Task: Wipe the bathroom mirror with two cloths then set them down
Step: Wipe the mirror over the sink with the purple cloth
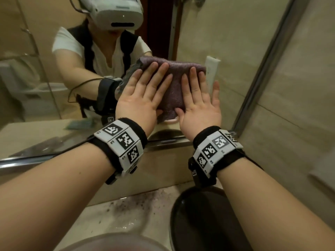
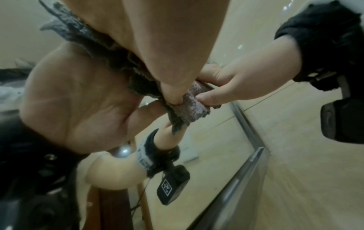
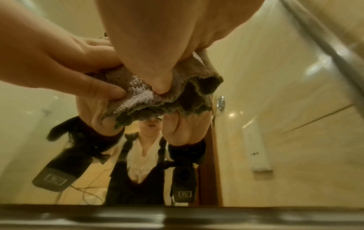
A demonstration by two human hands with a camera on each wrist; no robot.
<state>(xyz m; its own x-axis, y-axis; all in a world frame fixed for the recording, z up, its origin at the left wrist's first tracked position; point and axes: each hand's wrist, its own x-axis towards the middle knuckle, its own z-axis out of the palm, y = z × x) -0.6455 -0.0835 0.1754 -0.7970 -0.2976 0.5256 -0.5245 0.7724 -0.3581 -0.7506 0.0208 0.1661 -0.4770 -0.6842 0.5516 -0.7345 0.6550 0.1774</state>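
A fuzzy purple-grey terry cloth (image 1: 174, 87) lay flat against the glass of the wall-mounted bathroom mirror (image 1: 226, 42), near the mirror's lower right part and above its metal bottom edge (image 1: 168, 142). Whether one cloth or two lay stacked there could not be told, though a paler pink edge showed at the bottom of the bundle. The left hand (image 1: 139, 98) pressed on the left half of the cloth with its fingers straight and spread, the thumb tucked against the cloth's lower edge. The right hand (image 1: 199, 104) pressed on the right half in the same way, fingers extended and apart, the little finger lying off the cloth on bare glass. The two thumbs nearly met at the bottom of the cloth; from the right wrist view both thumbs dug into the bunched lower hem (image 3: 157, 99). Each wrist wore a black band with white square-patterned marker blocks (image 1: 123, 142). Below the mirror ran a speckled beige stone counter (image 1: 116, 211), and a dark round basin (image 1: 199, 214) sat under the right forearm. The mirror reflected the person wearing a white headset (image 1: 116, 11).
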